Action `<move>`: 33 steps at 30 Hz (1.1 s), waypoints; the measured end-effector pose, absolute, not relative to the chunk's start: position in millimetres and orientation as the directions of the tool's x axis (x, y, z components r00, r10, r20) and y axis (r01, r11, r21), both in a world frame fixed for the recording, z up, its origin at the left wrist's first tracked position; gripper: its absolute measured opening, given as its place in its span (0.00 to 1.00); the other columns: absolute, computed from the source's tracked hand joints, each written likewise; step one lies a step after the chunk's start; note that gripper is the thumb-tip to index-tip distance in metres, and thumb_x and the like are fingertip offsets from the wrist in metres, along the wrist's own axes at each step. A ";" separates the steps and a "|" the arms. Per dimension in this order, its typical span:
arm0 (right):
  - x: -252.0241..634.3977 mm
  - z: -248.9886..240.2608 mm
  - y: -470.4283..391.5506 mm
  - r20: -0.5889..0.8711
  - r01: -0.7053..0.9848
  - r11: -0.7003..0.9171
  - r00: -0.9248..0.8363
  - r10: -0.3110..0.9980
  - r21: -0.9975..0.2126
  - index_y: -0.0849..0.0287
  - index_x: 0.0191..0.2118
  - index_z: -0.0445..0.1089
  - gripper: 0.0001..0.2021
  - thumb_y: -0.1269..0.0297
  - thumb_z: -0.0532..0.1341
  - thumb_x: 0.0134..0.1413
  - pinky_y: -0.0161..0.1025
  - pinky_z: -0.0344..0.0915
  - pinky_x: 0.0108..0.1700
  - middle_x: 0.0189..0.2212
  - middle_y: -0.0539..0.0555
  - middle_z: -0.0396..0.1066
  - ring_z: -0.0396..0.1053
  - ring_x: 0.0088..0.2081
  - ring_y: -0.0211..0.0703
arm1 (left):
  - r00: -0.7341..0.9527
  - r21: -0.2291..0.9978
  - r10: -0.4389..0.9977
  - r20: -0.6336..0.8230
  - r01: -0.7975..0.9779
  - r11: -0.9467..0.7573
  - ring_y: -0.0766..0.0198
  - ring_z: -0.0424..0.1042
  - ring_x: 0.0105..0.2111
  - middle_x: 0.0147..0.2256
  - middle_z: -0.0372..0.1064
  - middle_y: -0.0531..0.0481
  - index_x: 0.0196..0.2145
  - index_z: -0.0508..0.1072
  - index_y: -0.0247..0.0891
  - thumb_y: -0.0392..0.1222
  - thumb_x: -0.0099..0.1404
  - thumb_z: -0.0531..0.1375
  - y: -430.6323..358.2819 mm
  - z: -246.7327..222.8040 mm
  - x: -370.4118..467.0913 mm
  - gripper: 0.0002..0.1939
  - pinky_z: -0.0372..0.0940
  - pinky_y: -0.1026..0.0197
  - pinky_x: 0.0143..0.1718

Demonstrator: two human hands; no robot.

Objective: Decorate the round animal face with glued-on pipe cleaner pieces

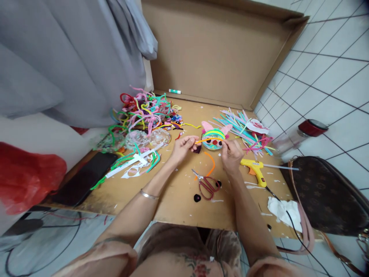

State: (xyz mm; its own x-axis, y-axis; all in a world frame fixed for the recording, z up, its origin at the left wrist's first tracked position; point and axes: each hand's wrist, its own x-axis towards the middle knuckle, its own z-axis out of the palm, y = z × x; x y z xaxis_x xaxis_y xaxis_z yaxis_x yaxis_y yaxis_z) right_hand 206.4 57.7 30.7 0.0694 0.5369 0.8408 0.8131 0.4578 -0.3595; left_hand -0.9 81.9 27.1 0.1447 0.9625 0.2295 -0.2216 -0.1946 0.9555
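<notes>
An orange pipe cleaner [208,140] is stretched between my two hands, its ends pinched in the fingers. My left hand [186,148] closes on its left end, and my right hand [231,153] on its right end. Just behind it sits a round craft figure [212,133] with pink ears, green and yellow bands and a red nose; the strip covers part of its face. On the table below my hands lie another orange pipe cleaner [211,163], curved, and red-handled scissors [206,186] with parted blades. Small black pieces [197,197] are near the scissors.
A yellow glue gun [255,170] lies right, beside a brown handbag [328,196] and crumpled tissue [284,211]. Pipe cleaners are heaped [147,111] at the back left and bundled [239,125] at the back right. A black phone [86,177] rests left; a bottle [301,134] stands right.
</notes>
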 end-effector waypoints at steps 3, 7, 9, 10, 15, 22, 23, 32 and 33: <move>204.7 30.1 57.3 0.844 0.808 0.464 0.074 0.532 -0.363 0.56 0.35 0.75 0.13 0.62 0.54 0.65 0.42 0.66 0.39 0.29 0.56 0.73 0.71 0.33 0.45 | 0.141 0.962 0.964 0.225 -0.187 -0.198 0.66 0.71 0.25 0.27 0.77 0.48 0.39 0.79 0.35 0.63 0.55 0.67 80.7 25.5 0.8 0.27 0.67 0.62 0.30; 204.6 29.7 57.3 0.838 0.815 0.449 0.078 0.541 -0.366 0.56 0.35 0.75 0.13 0.62 0.54 0.65 0.42 0.65 0.38 0.28 0.56 0.73 0.70 0.33 0.46 | 0.142 0.962 0.951 0.273 -0.037 -0.270 0.62 0.74 0.30 0.31 0.79 0.47 0.38 0.80 0.36 0.55 0.59 0.66 76.8 22.1 3.9 0.19 0.69 0.60 0.35; 205.2 29.7 57.8 0.844 0.814 0.456 0.075 0.532 -0.360 0.56 0.34 0.74 0.12 0.62 0.55 0.65 0.41 0.65 0.37 0.28 0.56 0.73 0.70 0.32 0.45 | 0.147 0.938 0.933 0.327 0.070 -0.340 0.61 0.75 0.30 0.30 0.78 0.48 0.35 0.80 0.37 0.51 0.62 0.64 75.6 20.6 4.4 0.14 0.69 0.60 0.36; 205.6 29.8 58.1 0.850 0.813 0.463 0.073 0.522 -0.354 0.57 0.34 0.74 0.12 0.62 0.55 0.64 0.41 0.65 0.37 0.28 0.56 0.73 0.70 0.32 0.45 | 0.153 0.923 0.924 0.349 0.115 -0.368 0.62 0.75 0.30 0.29 0.78 0.49 0.33 0.80 0.38 0.49 0.63 0.63 75.3 20.2 4.3 0.12 0.69 0.60 0.36; 207.0 30.8 58.6 0.853 0.812 0.458 0.091 0.514 -0.363 0.57 0.34 0.73 0.10 0.63 0.55 0.63 0.40 0.65 0.35 0.28 0.55 0.73 0.70 0.32 0.44 | 0.202 0.903 0.916 0.347 0.192 -0.384 0.63 0.73 0.28 0.27 0.77 0.49 0.30 0.78 0.37 0.45 0.65 0.59 76.0 20.9 3.2 0.12 0.66 0.63 0.34; 207.2 30.9 57.4 0.856 0.858 0.409 0.066 0.513 -0.311 0.56 0.33 0.72 0.11 0.63 0.54 0.63 0.40 0.65 0.36 0.27 0.55 0.72 0.70 0.32 0.45 | 0.200 0.800 0.861 0.468 0.317 -0.509 0.66 0.68 0.27 0.25 0.71 0.51 0.26 0.72 0.36 0.39 0.68 0.54 75.8 26.4 2.9 0.14 0.62 0.64 0.35; 206.5 30.8 56.8 0.853 0.863 0.397 0.070 0.517 -0.312 0.56 0.33 0.72 0.11 0.63 0.54 0.63 0.40 0.65 0.37 0.28 0.55 0.72 0.70 0.33 0.45 | 0.180 0.792 0.855 0.486 0.324 -0.518 0.66 0.67 0.28 0.25 0.70 0.51 0.26 0.72 0.36 0.39 0.68 0.54 75.5 27.4 2.5 0.13 0.63 0.64 0.35; 205.8 36.3 56.3 0.829 0.794 0.467 0.080 0.554 -0.389 0.56 0.35 0.75 0.10 0.62 0.57 0.62 0.41 0.67 0.39 0.30 0.55 0.74 0.71 0.34 0.45 | 0.007 0.882 0.893 0.449 0.156 -0.445 0.66 0.70 0.28 0.29 0.75 0.50 0.32 0.77 0.35 0.38 0.62 0.60 80.6 22.7 -0.7 0.06 0.64 0.64 0.33; 207.0 37.3 56.2 0.823 0.785 0.471 0.085 0.562 -0.402 0.56 0.35 0.75 0.10 0.62 0.57 0.62 0.41 0.68 0.38 0.30 0.55 0.74 0.71 0.33 0.45 | 0.001 0.893 0.900 0.436 0.119 -0.433 0.66 0.69 0.27 0.29 0.75 0.50 0.33 0.77 0.35 0.39 0.62 0.61 80.9 21.7 -0.1 0.06 0.64 0.64 0.33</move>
State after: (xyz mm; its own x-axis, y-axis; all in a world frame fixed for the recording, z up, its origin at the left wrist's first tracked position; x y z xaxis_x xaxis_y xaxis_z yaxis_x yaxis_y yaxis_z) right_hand 207.0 56.2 37.3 0.0851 0.5617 0.8230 0.7853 0.4705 -0.4024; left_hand -0.1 80.9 21.7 0.0011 0.8999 0.4361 0.1187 -0.4331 0.8935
